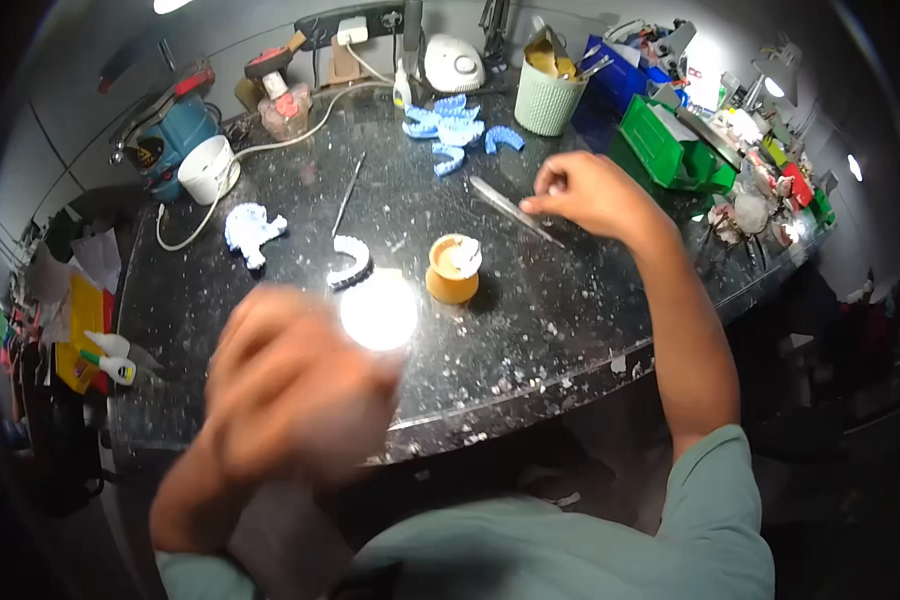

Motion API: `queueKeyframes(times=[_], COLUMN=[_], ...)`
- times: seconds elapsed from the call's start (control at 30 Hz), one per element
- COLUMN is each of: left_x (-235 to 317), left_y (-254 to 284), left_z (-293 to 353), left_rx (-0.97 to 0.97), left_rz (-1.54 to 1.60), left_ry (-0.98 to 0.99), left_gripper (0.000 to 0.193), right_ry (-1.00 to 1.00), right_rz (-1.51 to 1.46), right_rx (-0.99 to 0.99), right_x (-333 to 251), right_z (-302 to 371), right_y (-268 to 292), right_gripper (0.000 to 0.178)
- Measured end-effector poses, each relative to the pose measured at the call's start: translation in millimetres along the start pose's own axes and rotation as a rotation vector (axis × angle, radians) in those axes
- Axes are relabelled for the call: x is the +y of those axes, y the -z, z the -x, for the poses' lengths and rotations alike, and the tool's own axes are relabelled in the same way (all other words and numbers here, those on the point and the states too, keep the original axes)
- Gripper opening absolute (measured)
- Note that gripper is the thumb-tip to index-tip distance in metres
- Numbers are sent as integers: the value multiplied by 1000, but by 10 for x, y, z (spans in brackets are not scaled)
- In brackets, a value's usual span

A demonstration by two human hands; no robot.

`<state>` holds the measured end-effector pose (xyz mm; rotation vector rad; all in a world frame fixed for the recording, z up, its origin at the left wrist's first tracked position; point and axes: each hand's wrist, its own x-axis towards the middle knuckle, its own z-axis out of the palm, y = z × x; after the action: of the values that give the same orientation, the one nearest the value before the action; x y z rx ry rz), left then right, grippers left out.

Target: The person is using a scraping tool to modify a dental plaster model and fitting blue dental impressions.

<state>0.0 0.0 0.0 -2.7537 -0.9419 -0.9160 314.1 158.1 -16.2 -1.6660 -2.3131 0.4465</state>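
Observation:
My right hand has its fingers curled, with the thumb tip against a slim silver tool like tweezers at the bench's middle right. My left hand is smeared by motion near the front edge; its fingers and anything in them cannot be made out. Between the hands stands a small yellow pot with white material on top. A white dental arch lies just beyond the left hand, beside a dazzling white glare. Left of it rests a bluish-white lumpy dental piece.
A thin metal instrument lies behind the arch. Blue dental trays cluster at the back, near a pale green pot of tools. A white cup and cable stand back left. Green bins and clutter fill the right.

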Motion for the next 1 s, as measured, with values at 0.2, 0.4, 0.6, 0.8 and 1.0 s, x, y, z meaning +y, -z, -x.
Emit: queueKeyframes(times=[0.2, 0.4, 0.6, 0.8, 1.0], left_x=[-236, -517, -588, -576, -415], left_y=[-453, -233, -338, -415, -498], left_z=[-355, -45, 83, 46, -9], left_rx=[-130, -321, -157, 199, 420], left_rz=[-30, 104, 172, 563, 1006], left_ry=[347, 864, 707, 819, 707], left_gripper=[81, 54, 25, 13, 14], right_ry=[41, 63, 208, 117, 104], right_rz=[-25, -277, -122, -335, -1280], right_rx=[-98, -37, 41, -38, 222], right_x=[0, -134, -101, -117, -30], right_z=[-272, 32, -5, -93, -325], right_y=[-226, -318, -373, -415, -297], right_gripper=[17, 18, 13, 14, 13])
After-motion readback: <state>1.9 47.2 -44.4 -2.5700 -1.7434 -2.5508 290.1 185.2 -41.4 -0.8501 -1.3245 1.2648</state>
